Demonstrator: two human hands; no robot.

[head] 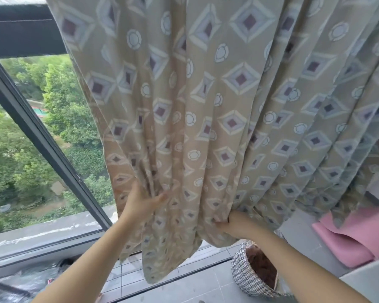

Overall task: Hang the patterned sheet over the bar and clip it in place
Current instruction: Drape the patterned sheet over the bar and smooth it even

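Note:
The patterned sheet (217,110), beige with blue-white diamonds and circles, hangs in long folds from above the top of the view. The bar is out of sight and no clip shows. My left hand (140,203) lies flat against the lower left folds, fingers apart, blurred by motion. My right hand (234,224) is closed on a bunched fold near the sheet's bottom edge. Below both hands a loose corner of the sheet dangles toward the floor.
A dark window frame (42,136) runs diagonally at left, with trees far below outside. A houndstooth basket (247,278) stands on the grey tiled floor beneath my right arm. A pink folded cloth (348,241) lies at right. Dark plastic-wrapped things (24,281) sit bottom left.

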